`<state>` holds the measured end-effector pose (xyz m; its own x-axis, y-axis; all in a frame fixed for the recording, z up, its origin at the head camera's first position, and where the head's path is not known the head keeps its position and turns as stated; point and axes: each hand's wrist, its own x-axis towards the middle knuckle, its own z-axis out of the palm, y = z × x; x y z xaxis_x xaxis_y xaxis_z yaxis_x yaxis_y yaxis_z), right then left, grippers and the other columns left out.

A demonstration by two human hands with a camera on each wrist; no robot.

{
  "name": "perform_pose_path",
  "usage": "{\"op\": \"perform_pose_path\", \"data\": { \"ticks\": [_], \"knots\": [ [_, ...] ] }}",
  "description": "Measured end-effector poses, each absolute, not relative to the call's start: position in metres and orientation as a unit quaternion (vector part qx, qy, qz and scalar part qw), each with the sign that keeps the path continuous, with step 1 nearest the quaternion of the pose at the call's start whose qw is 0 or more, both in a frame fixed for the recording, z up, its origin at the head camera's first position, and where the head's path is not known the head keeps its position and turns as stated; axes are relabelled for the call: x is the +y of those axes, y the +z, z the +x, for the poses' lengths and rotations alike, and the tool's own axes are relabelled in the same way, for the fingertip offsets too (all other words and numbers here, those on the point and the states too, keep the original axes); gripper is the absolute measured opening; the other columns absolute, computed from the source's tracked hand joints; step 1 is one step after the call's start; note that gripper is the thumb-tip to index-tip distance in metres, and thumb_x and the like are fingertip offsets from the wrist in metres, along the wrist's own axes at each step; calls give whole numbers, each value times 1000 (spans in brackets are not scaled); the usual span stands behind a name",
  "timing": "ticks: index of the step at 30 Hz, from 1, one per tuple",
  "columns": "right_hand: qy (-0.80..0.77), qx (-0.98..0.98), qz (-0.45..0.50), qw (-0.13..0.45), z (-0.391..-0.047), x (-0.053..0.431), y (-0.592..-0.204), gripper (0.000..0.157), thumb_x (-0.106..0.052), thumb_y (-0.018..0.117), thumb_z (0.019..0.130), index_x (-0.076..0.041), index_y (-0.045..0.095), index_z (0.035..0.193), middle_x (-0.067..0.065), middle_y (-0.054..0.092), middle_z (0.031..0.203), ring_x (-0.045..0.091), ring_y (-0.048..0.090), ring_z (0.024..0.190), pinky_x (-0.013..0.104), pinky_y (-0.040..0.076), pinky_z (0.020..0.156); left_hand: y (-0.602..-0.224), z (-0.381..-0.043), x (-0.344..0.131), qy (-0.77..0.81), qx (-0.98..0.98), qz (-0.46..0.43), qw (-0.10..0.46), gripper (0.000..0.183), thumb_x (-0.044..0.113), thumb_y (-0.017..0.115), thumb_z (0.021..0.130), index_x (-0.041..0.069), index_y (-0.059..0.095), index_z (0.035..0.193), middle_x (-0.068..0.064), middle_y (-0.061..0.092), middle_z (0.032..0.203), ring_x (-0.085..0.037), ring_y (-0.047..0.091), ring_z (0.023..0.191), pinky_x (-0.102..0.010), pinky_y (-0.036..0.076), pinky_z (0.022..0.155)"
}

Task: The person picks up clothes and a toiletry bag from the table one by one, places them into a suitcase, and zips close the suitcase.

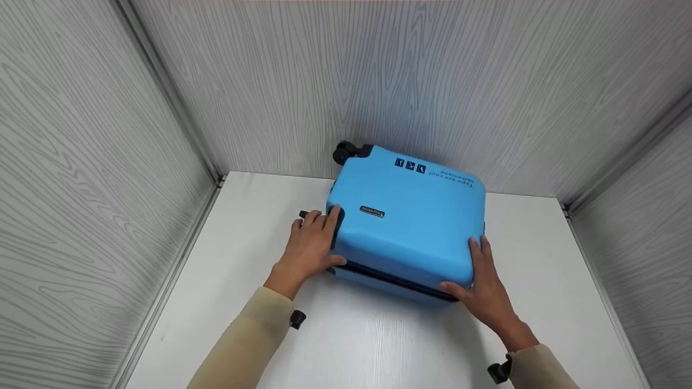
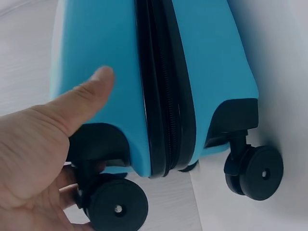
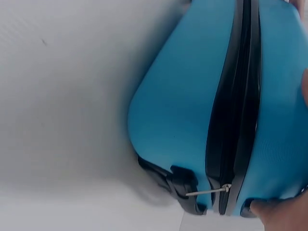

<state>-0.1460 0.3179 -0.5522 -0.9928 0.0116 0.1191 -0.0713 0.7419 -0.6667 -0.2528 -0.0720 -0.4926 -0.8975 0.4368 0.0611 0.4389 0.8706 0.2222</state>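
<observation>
A light blue hard-shell suitcase point(image 1: 411, 216) lies on its broad side on a white surface, slightly turned, with its wheels to the left. My left hand point(image 1: 308, 246) grips its near left corner. In the left wrist view the thumb lies on the blue shell and the fingers reach behind a black wheel point(image 2: 118, 204). My right hand point(image 1: 484, 281) holds the near right corner, thumb along the front side and fingers on the right end. A black zipper band point(image 2: 168, 96) runs around the middle. The right wrist view shows a metal zipper pull point(image 3: 226, 187) near a black fitting point(image 3: 183, 185).
The white surface point(image 1: 259, 335) is bounded by grey wood-patterned panels: a back wall point(image 1: 346, 81) close behind the suitcase, a left wall point(image 1: 70, 189) and a right wall point(image 1: 643, 227). Another black wheel point(image 1: 341, 153) sticks out at the suitcase's far left corner.
</observation>
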Motion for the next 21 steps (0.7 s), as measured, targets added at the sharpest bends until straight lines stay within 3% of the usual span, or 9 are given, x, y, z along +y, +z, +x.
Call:
{"op": "perform_pose_path", "data": {
  "ticks": [5,13,21],
  "knots": [
    [363,-931,7,32,-158,333,-551,117,-54,79,92,-29,-2,171,12,-5,179,52,14,159,75,28,116,-491,-241,-66,-113,-968,-224,15,117,54,87,83,10,22,169,-18,53,156,-38,43,146,-66,41,110],
    [427,-904,-15,-2,-175,353,-548,114,-47,77,96,-31,-7,171,19,6,177,50,16,160,71,26,121,-486,-223,-54,-109,-968,-228,13,112,47,88,85,5,25,167,-20,60,147,-41,49,137,-64,48,101],
    [446,-893,-40,-37,-187,365,-550,119,-55,75,95,-21,-11,170,25,13,175,49,19,159,68,27,123,-492,-219,-46,-126,-969,-206,42,109,36,93,83,7,29,166,-23,53,148,-42,48,134,-64,49,100]
  ]
}}
